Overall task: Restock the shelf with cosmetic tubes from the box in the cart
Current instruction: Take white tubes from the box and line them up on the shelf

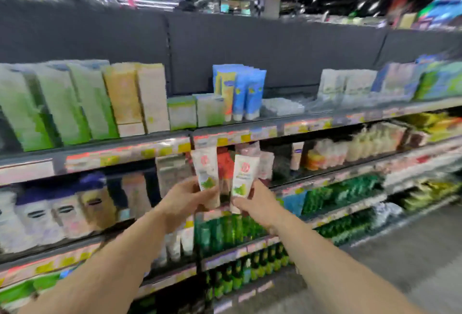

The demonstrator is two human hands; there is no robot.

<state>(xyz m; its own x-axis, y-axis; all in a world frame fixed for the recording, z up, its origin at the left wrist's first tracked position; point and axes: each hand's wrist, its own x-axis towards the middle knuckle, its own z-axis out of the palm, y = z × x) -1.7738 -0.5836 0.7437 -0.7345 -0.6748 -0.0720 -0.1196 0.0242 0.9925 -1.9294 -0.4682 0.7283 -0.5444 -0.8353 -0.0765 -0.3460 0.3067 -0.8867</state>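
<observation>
My left hand (186, 201) grips a white cosmetic tube (206, 170) with a red logo and a green patch, held upright. Beside it, my right hand (257, 203) grips a second matching white tube (243, 176), also upright. Both tubes are raised in front of the second shelf (312, 178), just under the price strip (225, 138) of the top shelf. Blue and yellow tubes (246, 91) stand on the top shelf above my hands. The frame is blurred. The cart and the box are out of view.
Green and cream boxes (75, 103) fill the top shelf at left. Pale bottles (362, 141) line the second shelf at right. Green bottles (225, 233) fill the lower shelves under my hands. The grey aisle floor (400, 263) runs along the right.
</observation>
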